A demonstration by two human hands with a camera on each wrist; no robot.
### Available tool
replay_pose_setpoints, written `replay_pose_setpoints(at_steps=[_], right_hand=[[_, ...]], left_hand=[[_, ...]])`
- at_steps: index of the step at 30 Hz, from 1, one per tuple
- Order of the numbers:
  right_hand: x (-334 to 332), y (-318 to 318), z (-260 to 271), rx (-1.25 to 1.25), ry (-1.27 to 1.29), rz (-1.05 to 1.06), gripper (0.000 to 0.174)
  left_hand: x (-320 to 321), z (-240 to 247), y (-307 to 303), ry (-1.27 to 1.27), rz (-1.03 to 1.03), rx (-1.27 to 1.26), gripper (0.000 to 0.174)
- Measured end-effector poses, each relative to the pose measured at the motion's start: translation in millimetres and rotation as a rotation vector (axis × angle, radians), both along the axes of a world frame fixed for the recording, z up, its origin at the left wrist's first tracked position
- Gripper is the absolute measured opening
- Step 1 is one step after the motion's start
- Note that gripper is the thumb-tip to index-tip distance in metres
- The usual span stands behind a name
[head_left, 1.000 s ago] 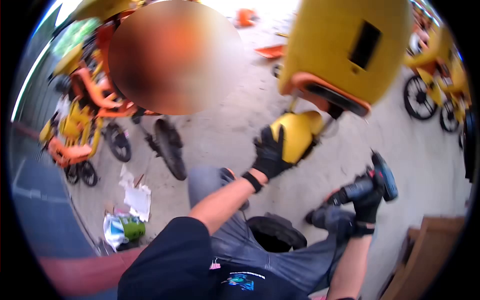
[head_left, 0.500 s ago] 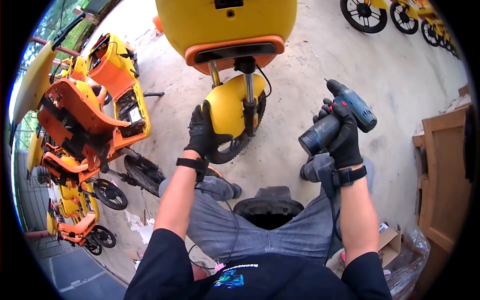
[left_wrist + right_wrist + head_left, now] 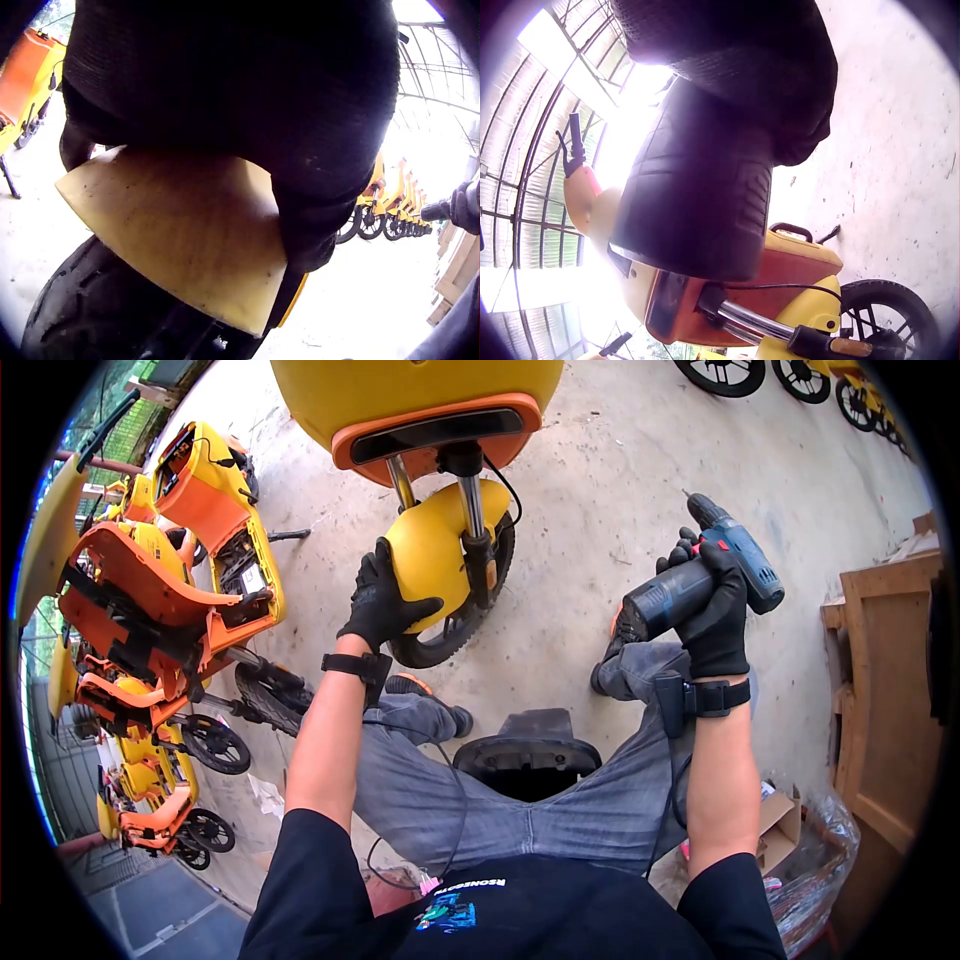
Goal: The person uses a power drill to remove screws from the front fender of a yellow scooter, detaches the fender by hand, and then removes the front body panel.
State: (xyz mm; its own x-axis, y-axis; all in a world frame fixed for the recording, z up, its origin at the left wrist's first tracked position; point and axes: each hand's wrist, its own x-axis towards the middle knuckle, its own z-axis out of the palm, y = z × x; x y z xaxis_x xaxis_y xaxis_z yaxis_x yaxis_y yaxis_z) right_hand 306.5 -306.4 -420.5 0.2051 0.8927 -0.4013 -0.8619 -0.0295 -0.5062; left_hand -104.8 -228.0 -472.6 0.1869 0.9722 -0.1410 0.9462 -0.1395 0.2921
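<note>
From where I sit, the head view shows a concrete floor (image 3: 600, 480) spreading under everything. A yellow-and-orange electric scooter (image 3: 420, 390) stands on it, directly ahead of the seated person I am riding with. To my left, partly stripped scooters (image 3: 120, 575) crowd together, orange panels exposed; at upper right I catch the wheels of a row of other bikes (image 3: 730, 372). A wooden cabinet (image 3: 890, 650) stands at the right edge, with an open cardboard box (image 3: 780, 835) nearer the person's right elbow. The grey jeans (image 3: 480, 810) are spread wide, a black plastic part (image 3: 530, 735) lying between the legs. The scooter's spoked front wheel (image 3: 440, 650) sits beneath its yellow front mudguard (image 3: 430, 555), just beyond the person's left knee. My left hand (image 3: 382, 600), black-gloved, clasps the near end of that mudguard; the left wrist view shows it straddling the top, fingers over one edge and thumb over the other. Well apart from the mudguard, my right hand (image 3: 720, 620) grips a blue cordless drill (image 3: 750, 565), its thick black battery (image 3: 660, 600) toward the person's right knee and its thin bit (image 3: 688, 494) pointing away from the person.
</note>
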Motion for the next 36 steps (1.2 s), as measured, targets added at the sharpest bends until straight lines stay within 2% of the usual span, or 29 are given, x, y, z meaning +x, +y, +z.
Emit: replay_pose_setpoints(at_steps=[4, 7, 9, 10, 15, 18, 21, 23, 25, 27, 29, 30, 33, 34, 36], right_hand=[[3, -3, -4, 0.008, -0.017, 0.005, 0.041], [-3, -7, 6, 0.023, -0.072, 0.035, 0.04], [-6, -9, 11, 0.065, -0.192, 0.166, 0.046], [-9, -9, 7, 0.061, -0.242, 0.192, 0.043], [-20, -14, 7, -0.03, -0.375, 0.232, 0.037], [-21, -16, 6, 0.136, -0.611, 0.268, 0.034], [-26, -22, -7, 0.126, -0.757, 0.315, 0.033], [-25, -26, -13, 0.092, -0.686, 0.389, 0.029], [-25, -31, -17, -0.046, -0.684, 0.473, 0.039], [-20, -36, -22, -0.02, -0.755, 0.451, 0.035], [-14, -38, -19, 0.039, -0.623, 0.347, 0.03], [-8, -40, -11, -0.052, -0.607, 0.365, 0.032], [0, -39, 1, -0.033, -0.544, 0.125, 0.038], [4, -38, 2, 0.015, -0.42, 0.112, 0.042], [4, -40, 7, -0.011, -0.4, 0.109, 0.044]], left_hand=[[11, 15, 4, 0.014, 0.101, -0.138, 0.128], [11, 13, 4, -0.009, 0.088, -0.117, 0.129], [9, 10, 3, -0.015, 0.085, -0.096, 0.13], [7, 7, 3, -0.021, 0.092, -0.075, 0.13], [4, 6, 3, -0.074, 0.082, -0.082, 0.132], [5, 4, 6, -0.111, 0.077, -0.058, 0.132], [2, -2, 3, -0.057, 0.092, -0.03, 0.13], [0, -6, 5, -0.146, 0.079, -0.016, 0.129], [4, -1, 4, -0.136, 0.084, -0.014, 0.128], [7, 1, 2, -0.128, 0.099, -0.02, 0.128], [5, -3, 0, -0.127, 0.082, 0.041, 0.126], [5, -3, -2, -0.132, 0.086, 0.073, 0.125], [7, -2, -2, -0.165, 0.107, 0.07, 0.125], [4, -7, -2, -0.226, 0.088, 0.087, 0.126], [3, -7, -1, -0.166, 0.095, 0.083, 0.126]])
